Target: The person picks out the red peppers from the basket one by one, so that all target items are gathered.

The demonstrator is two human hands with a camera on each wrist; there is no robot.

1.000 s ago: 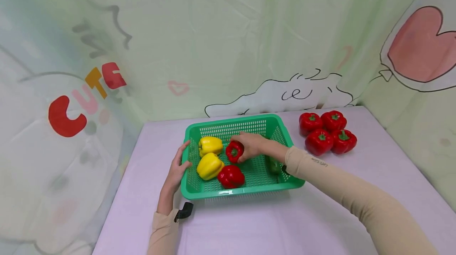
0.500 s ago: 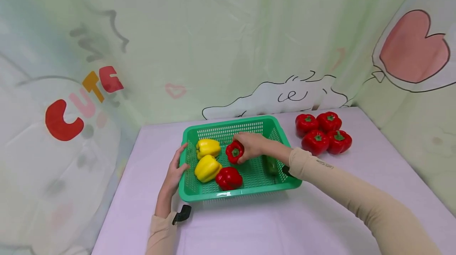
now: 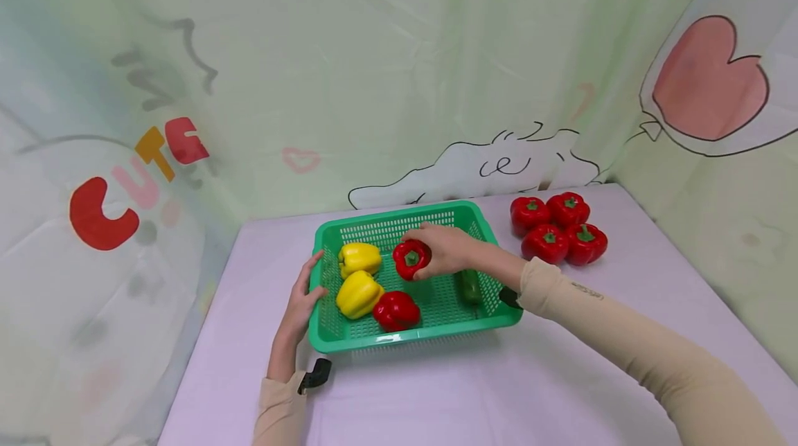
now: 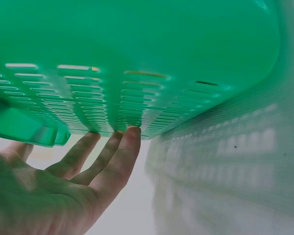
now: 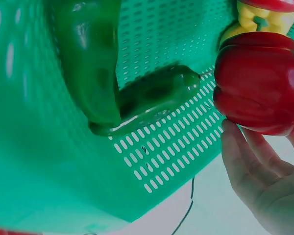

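In the head view my right hand (image 3: 444,249) grips a red bell pepper (image 3: 407,262), stem side showing, over the inside of a green plastic basket (image 3: 424,337). From the right wrist view, the fingertips (image 5: 230,128) and thumb hold that pepper from the side, close to the perforated wall. My left hand (image 3: 303,298) rests at the basket's left side, thumb and index finger at the rim. Its extended fingers (image 4: 118,155) touch the slotted outer wall in the left wrist view. Two yellow bell peppers (image 3: 359,293) and another red bell pepper (image 3: 396,311) lie in the basket's left half.
Two long green vegetables (image 5: 154,100) lie against each other at the basket's right end. Several red bell peppers (image 3: 564,229) stand grouped on the pale table (image 3: 592,307), right of the basket. A printed curtain (image 3: 349,86) hangs behind and at both sides.
My right hand has shifted the red bell pepper slightly up and right relative to the basket. The left hand stays at the rim. The whole head view has drifted a little.
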